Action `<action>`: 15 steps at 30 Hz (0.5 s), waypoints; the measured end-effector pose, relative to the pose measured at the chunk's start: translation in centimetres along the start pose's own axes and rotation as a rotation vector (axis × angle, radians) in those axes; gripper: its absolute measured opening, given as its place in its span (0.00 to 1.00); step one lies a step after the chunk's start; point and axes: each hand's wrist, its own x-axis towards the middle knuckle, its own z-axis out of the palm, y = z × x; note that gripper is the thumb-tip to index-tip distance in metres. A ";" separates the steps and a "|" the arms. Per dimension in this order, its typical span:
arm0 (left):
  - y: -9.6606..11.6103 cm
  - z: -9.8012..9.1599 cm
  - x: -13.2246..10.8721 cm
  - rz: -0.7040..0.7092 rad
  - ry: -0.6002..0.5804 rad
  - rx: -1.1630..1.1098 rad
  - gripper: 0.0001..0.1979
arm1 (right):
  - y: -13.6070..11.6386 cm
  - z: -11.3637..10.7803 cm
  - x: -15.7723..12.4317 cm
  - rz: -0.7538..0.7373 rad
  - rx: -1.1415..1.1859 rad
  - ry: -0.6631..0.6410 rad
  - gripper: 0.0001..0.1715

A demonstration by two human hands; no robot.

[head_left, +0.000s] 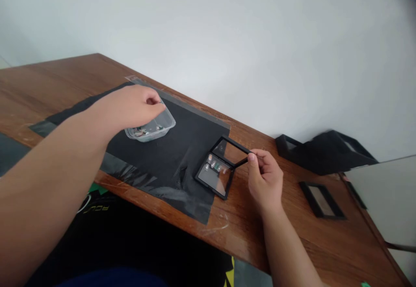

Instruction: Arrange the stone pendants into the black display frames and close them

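Observation:
My left hand [139,105] hovers over a clear plastic container [168,123], fingers pinched together; whatever they may hold is hidden. Several small shiny pieces lie in the container, partly covered by the hand. With thumb and fingers, my right hand [267,177] grips the raised corner of a hinged black display frame [242,147] with clear panes. Its lower half rests flat across the edge of a black mat [182,141]. Several small metallic and green pieces [214,164] sit on the lower pane.
On the right of the brown wooden table [253,230] lies another black frame [321,200]. Behind it, more black frames [325,148] are stacked against the white wall [247,53]. Clear tape [191,106] runs along the mat's far edge.

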 end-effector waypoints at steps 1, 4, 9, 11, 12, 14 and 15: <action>-0.2 -0.1 0.1 -0.043 -0.032 0.038 0.15 | -0.1 0.0 0.0 -0.002 -0.001 -0.003 0.12; -0.1 -0.6 -0.4 -0.073 -0.103 0.150 0.14 | -0.2 0.0 0.1 -0.012 0.012 -0.004 0.11; 0.0 -0.6 -0.8 0.005 -0.116 0.135 0.13 | -0.2 0.0 0.1 -0.023 0.019 -0.005 0.11; -0.2 -0.3 -0.5 0.024 -0.113 0.099 0.13 | -0.1 0.0 0.1 -0.012 0.015 -0.010 0.12; -0.3 -0.3 -0.4 0.028 -0.102 0.088 0.13 | -0.1 0.0 0.1 -0.007 0.012 -0.011 0.12; -0.4 -0.2 -0.4 0.015 -0.076 0.097 0.13 | 0.1 0.0 0.0 0.000 0.006 -0.009 0.12; -0.5 -0.2 -0.4 0.007 -0.062 0.110 0.13 | 0.1 0.0 0.0 -0.001 0.007 -0.005 0.12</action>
